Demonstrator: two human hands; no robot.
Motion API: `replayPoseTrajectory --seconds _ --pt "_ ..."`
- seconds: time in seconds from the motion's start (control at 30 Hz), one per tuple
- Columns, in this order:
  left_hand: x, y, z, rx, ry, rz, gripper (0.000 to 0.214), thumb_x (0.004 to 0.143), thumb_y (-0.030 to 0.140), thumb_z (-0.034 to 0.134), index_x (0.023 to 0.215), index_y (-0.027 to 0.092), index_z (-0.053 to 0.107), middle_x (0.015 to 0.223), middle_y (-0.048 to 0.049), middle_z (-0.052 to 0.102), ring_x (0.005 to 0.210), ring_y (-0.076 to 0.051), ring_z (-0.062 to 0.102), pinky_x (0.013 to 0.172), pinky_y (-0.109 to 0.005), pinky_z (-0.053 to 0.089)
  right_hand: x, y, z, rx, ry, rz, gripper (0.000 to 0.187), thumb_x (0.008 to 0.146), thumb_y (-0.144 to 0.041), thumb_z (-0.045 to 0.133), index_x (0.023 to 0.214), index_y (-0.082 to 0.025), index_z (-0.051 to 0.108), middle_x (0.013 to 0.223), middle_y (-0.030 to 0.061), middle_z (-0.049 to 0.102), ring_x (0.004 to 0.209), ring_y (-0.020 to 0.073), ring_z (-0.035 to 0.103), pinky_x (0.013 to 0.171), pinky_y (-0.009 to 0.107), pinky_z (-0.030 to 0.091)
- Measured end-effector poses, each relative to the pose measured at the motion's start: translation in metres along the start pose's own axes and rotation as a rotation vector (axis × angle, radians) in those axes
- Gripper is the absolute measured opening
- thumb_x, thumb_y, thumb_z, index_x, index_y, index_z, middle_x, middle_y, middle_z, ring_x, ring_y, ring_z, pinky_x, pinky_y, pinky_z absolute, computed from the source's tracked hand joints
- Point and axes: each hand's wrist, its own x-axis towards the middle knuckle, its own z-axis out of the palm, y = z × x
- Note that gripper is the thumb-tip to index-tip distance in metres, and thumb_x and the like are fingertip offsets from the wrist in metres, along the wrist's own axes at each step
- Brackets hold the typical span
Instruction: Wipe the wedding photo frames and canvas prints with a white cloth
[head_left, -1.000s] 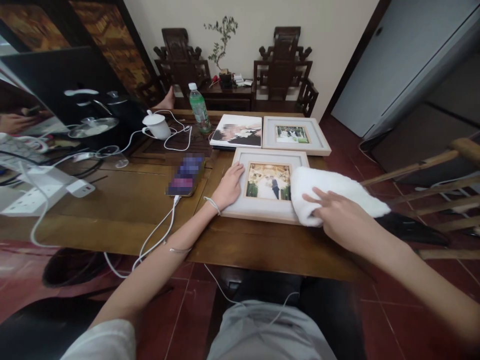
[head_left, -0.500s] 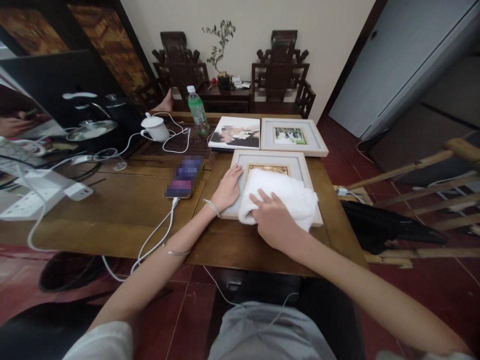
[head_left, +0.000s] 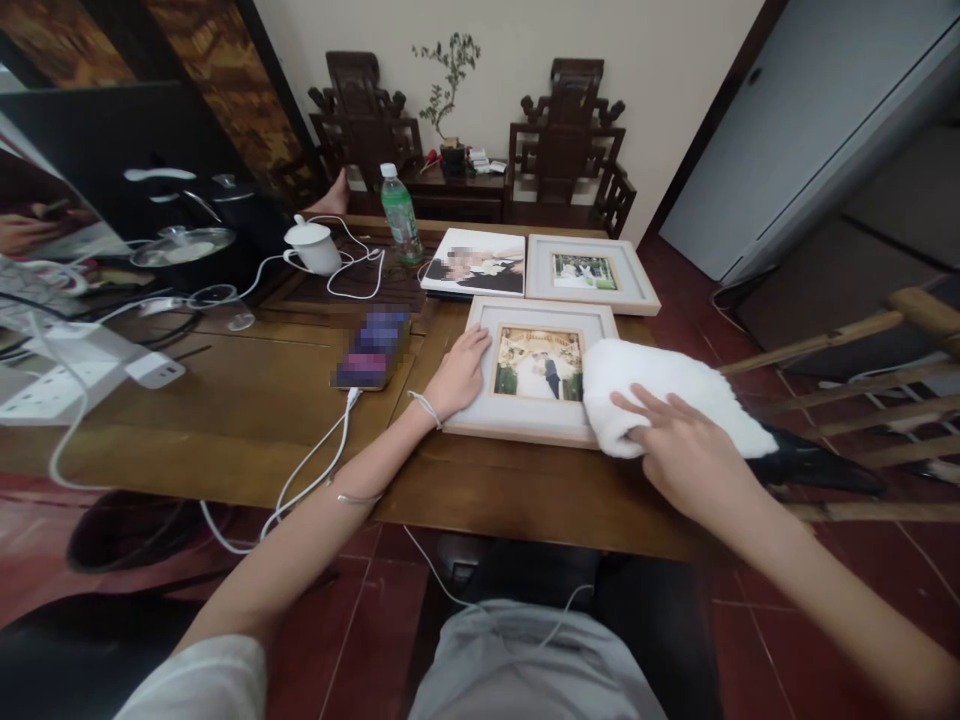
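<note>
A light wooden picture frame (head_left: 551,431) lies face up near the table's front right, a wedding photo (head_left: 538,364) showing inside its pale mat. My left hand (head_left: 459,374) rests along the left edge of this frame, fingers stretched over the border; its thumb is hard to make out. My right hand (head_left: 679,440) grips a folded white towel (head_left: 675,385). The towel overlaps the frame's right edge and hangs out past it. Behind are a second picture frame (head_left: 634,284) and, beside it, a white-edged photo panel (head_left: 480,262) on a dark stack.
A phone (head_left: 373,350) on a white cable lies left of the frame. Farther left are a power strip (head_left: 82,375), a clear cup (head_left: 225,307), a lidded pot (head_left: 187,250) and a lidded white mug (head_left: 311,247). A green bottle (head_left: 403,215) stands at the back.
My right hand has slid the towel rightward across the picture frame, uncovering the photo. My left hand stays on the frame's left edge.
</note>
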Motion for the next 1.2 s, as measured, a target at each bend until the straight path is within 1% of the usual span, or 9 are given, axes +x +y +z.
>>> replayPoseTrajectory --seconds 0.1,0.2,0.33,0.5,0.67,0.87,0.97,1.07,1.2 --pt "0.001 0.0 0.001 -0.004 0.004 0.01 0.056 0.081 0.0 0.039 0.134 0.011 0.056 0.148 -0.0167 0.05 0.146 -0.028 0.034 0.12 -0.055 0.031 0.004 0.02 0.006 0.022 0.011 0.049 0.042 0.072 0.001 0.045 0.091 -0.017 0.077 0.143 0.0071 0.058 0.127 0.032 0.057 0.1 0.046 0.05" --pt "0.001 -0.001 0.001 0.0 -0.008 0.009 0.056 0.081 0.001 0.038 0.134 0.008 0.055 0.147 -0.0191 0.049 0.147 -0.03 0.033 0.119 -0.058 0.03 0.036 0.039 0.009 0.048 0.054 0.158 0.045 0.073 -0.001 0.044 0.104 -0.013 0.074 0.148 0.0126 0.052 0.118 0.0325 0.062 0.092 0.045 0.053" --pt "0.001 -0.004 0.0 -0.012 -0.007 0.012 0.059 0.08 0.0 0.039 0.134 0.013 0.055 0.148 -0.0159 0.049 0.147 -0.029 0.033 0.119 -0.059 0.029 0.101 0.053 0.017 0.049 0.226 0.085 0.051 0.073 0.002 0.042 0.114 -0.007 0.07 0.152 0.0186 0.045 0.139 0.0358 0.042 0.109 0.053 0.039" --pt "0.002 -0.009 -0.001 0.014 -0.011 0.048 0.058 0.078 -0.001 0.039 0.133 0.01 0.056 0.145 -0.0159 0.052 0.145 -0.028 0.037 0.122 -0.052 0.029 0.147 0.038 0.034 -0.061 0.06 -0.043 0.042 0.076 0.002 0.045 0.107 -0.006 0.072 0.142 0.0231 0.053 0.131 0.0364 0.046 0.108 0.052 0.031" --pt "0.004 -0.01 0.001 -0.004 0.01 0.056 0.06 0.077 -0.001 0.039 0.133 0.012 0.057 0.144 -0.014 0.054 0.144 -0.027 0.038 0.122 -0.053 0.03 0.124 0.014 0.028 -0.067 -0.034 -0.086 0.039 0.08 -0.001 0.043 0.105 -0.009 0.071 0.124 0.0205 0.063 0.116 0.0312 0.055 0.101 0.044 0.034" --pt "0.003 -0.007 0.002 -0.014 0.019 0.03 0.06 0.077 -0.001 0.038 0.133 0.009 0.056 0.145 -0.0171 0.052 0.145 -0.028 0.036 0.122 -0.053 0.029 0.059 -0.017 -0.031 0.087 -0.248 -0.14 0.038 0.076 0.003 0.042 0.093 -0.014 0.072 0.097 0.0145 0.071 0.088 0.0254 0.065 0.078 0.034 0.043" --pt "0.003 -0.007 0.001 -0.005 0.009 0.031 0.06 0.077 -0.001 0.039 0.133 0.009 0.056 0.145 -0.0175 0.052 0.145 -0.028 0.037 0.121 -0.053 0.031 0.035 -0.034 -0.053 0.177 -0.301 -0.177 0.037 0.077 0.001 0.042 0.091 -0.016 0.072 0.096 0.0132 0.072 0.088 0.0266 0.067 0.078 0.035 0.047" --pt "0.004 -0.007 0.0 -0.003 0.016 0.044 0.059 0.077 -0.001 0.04 0.133 0.011 0.057 0.144 -0.0149 0.054 0.144 -0.028 0.039 0.121 -0.053 0.031 0.028 -0.046 -0.051 0.204 -0.243 -0.209 0.04 0.075 0.002 0.043 0.095 -0.015 0.074 0.108 0.0157 0.071 0.104 0.0304 0.066 0.091 0.041 0.048" --pt "0.004 -0.007 -0.002 -0.007 -0.002 0.048 0.06 0.077 -0.001 0.04 0.133 0.013 0.057 0.145 -0.0138 0.053 0.145 -0.028 0.037 0.12 -0.055 0.031 0.045 -0.044 -0.019 0.165 -0.128 -0.146 0.045 0.075 0.002 0.043 0.107 -0.011 0.072 0.131 0.0203 0.062 0.124 0.035 0.055 0.101 0.046 0.045"
